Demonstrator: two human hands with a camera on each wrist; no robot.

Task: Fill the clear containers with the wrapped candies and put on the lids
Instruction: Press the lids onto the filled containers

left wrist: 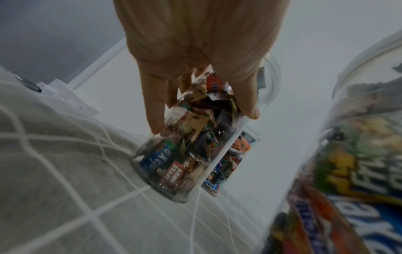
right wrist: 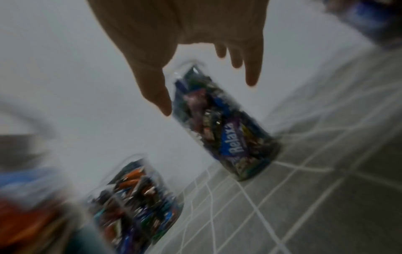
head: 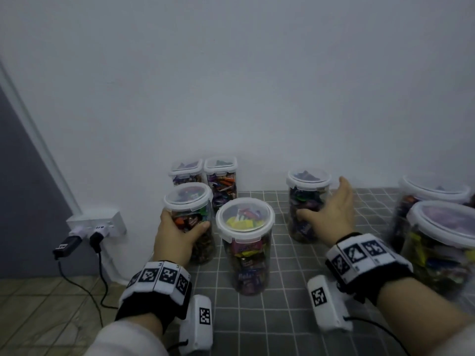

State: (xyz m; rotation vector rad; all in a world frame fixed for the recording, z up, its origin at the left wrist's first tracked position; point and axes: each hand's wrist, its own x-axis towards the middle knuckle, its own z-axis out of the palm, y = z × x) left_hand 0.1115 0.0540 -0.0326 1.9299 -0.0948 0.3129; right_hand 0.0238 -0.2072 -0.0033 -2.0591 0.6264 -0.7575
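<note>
Clear plastic jar [head: 189, 222] of wrapped candies, lidded, stands at left edge of grey checked desk cloth [head: 282, 317] | left hand [head: 177, 240] curls around it | right hand [head: 331, 217] spread beside far jar [head: 307, 204] | risk: nudging neighbouring middle jar [head: 245, 247], toppling it.

Three camera views of one tabletop set against a white wall.

The head view looks forward and down from above and behind both wrists, taking in the grid-patterned cloth [head: 282, 317] and wall. The left wrist view looks along the left hand [left wrist: 195, 51], very close to the jar [left wrist: 182, 154] it grips, also seen from the head [head: 190, 222]. The right wrist view, blurred, looks along the right hand [right wrist: 185, 43] toward another jar [right wrist: 228, 134], which the head view [head: 305, 204] shares.
</note>
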